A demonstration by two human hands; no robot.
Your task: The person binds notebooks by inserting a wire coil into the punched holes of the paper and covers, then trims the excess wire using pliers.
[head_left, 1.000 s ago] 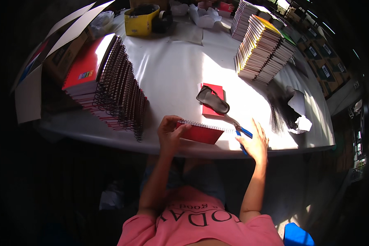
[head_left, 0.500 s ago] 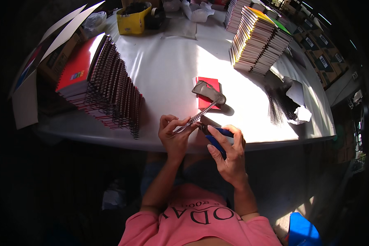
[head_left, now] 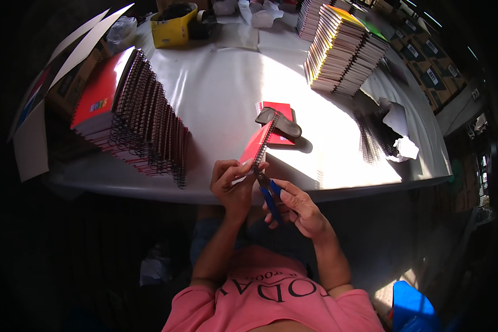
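In front of me, near the table's front edge, my left hand point(head_left: 231, 185) grips a small red spiral notebook point(head_left: 254, 145) by its lower end, tilted with its dark coil facing right. My right hand point(head_left: 303, 211) is closed round blue-handled pliers point(head_left: 272, 203). The pliers' jaws meet the near end of the coil; whether they are biting the wire I cannot tell. Just beyond, another red notebook point(head_left: 282, 107) lies on the table, with a dark grey, flat, elongated object point(head_left: 286, 126) resting across it.
A tall stack of red spiral notebooks point(head_left: 100, 94) stands at the left beside an opened cardboard box point(head_left: 30, 141). Further notebook stacks point(head_left: 337, 52) rise at the back right. Loose black coils point(head_left: 368, 135) and crumpled paper point(head_left: 406, 148) lie at the right. A yellow container point(head_left: 170, 33) sits at the back.
The held notebook has turned, so its red cover now shows. My right hand has moved slightly left and down, and the pliers have swung more upright, their handles closer together.
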